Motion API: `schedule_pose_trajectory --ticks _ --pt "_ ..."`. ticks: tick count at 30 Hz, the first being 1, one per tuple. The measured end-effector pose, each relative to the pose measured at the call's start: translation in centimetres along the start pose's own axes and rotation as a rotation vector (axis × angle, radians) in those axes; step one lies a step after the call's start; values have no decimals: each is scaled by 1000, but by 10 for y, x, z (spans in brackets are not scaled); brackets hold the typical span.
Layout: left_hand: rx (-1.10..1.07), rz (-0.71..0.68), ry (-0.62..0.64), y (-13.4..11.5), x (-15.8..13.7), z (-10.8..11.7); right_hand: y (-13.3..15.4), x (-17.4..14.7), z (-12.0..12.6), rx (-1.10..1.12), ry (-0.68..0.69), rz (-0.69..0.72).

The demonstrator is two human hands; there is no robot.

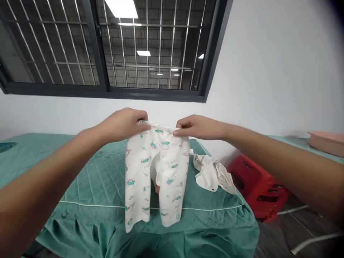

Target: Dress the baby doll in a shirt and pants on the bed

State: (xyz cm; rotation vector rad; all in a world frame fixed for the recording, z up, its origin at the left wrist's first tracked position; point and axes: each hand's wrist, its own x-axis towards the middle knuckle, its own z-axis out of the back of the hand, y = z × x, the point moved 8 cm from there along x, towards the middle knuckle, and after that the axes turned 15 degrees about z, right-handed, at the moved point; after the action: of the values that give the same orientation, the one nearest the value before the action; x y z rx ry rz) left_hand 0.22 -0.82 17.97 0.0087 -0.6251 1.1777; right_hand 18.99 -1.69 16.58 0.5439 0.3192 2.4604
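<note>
A pair of small white baby pants [172, 172] with a teal and pink print hangs upright by its waistband in front of me. My left hand [125, 125] pinches the waistband at its left end, thumb in front. At the other end, my right hand [197, 127] grips the band between thumb and curled fingers. Both legs of the pants dangle over the front part of the green quilted bed cover [91, 182]. Through the gap between the legs, a small tan patch shows that I cannot make out. Right of the pants lies a crumpled off-white cloth item [212, 173].
A red plastic stool [258, 186] lies beside the bed on the right, near the dark floor [298, 222]. Farther right, a pink basin [326, 143] rests on a green surface. Behind the bed is a white wall with a barred window [150, 46].
</note>
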Motion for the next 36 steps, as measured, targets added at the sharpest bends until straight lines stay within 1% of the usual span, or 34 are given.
schedule_pose_trajectory --ticks 2,3,4,7,8,9,10,12,14,15,17,18,19,20,22,23,25,27,29,30,31,32,34,36 --pt "4 25 -151 7 3 10 5 2 12 -40 -94 65" --pt "9 32 -199 11 4 12 3 3 14 -46 -121 69" --pt "13 39 -229 16 5 12 -1 3 14 -43 -123 39" --pt "2 95 -250 29 7 5 -23 3 2 31 -71 -160" --pt "-13 132 -255 33 7 2 -27 4 -3 82 -76 -202" --pt "-34 175 -268 37 7 1 -29 7 -7 151 -104 -214" --pt "-64 220 -287 41 7 2 -27 12 -10 238 -152 -201" --pt "-169 294 -321 44 5 4 -18 23 -18 437 -253 -127" --pt "-350 319 -296 41 4 6 -3 36 -27 598 -293 -21" --pt "-459 302 -254 37 4 5 6 43 -32 652 -293 35" --pt "-657 221 -165 26 3 5 23 53 -37 714 -287 125" --pt "-727 174 -149 21 1 5 29 57 -38 730 -299 156" --pt "-773 134 -166 19 -2 6 33 60 -37 742 -323 181" --pt "-794 111 -212 20 -7 6 35 62 -36 751 -353 201" --pt "-782 123 -336 30 -16 -3 35 65 -35 769 -398 225" --pt "-755 157 -384 40 -21 -13 31 67 -37 776 -402 222" --pt "-689 284 -419 66 -27 -48 13 70 -50 766 -387 156" --pt "-626 468 -375 100 -34 -96 -18 70 -71 699 -361 37" --pt "-600 644 -272 135 -42 -150 -58 67 -97 575 -323 -70" --pt "-593 717 -215 150 -47 -176 -79 64 -111 498 -296 -107" --pt "-570 761 -196 163 -53 -197 -102 59 -124 411 -271 -140" --pt "-551 772 -215 171 -59 -212 -126 54 -137 313 -246 -177" --pt "-565 759 -214 176 -66 -237 -173 42 -157 100 -213 -247" --pt "-657 756 -131 170 -67 -259 -213 37 -169 -96 -195 -266"
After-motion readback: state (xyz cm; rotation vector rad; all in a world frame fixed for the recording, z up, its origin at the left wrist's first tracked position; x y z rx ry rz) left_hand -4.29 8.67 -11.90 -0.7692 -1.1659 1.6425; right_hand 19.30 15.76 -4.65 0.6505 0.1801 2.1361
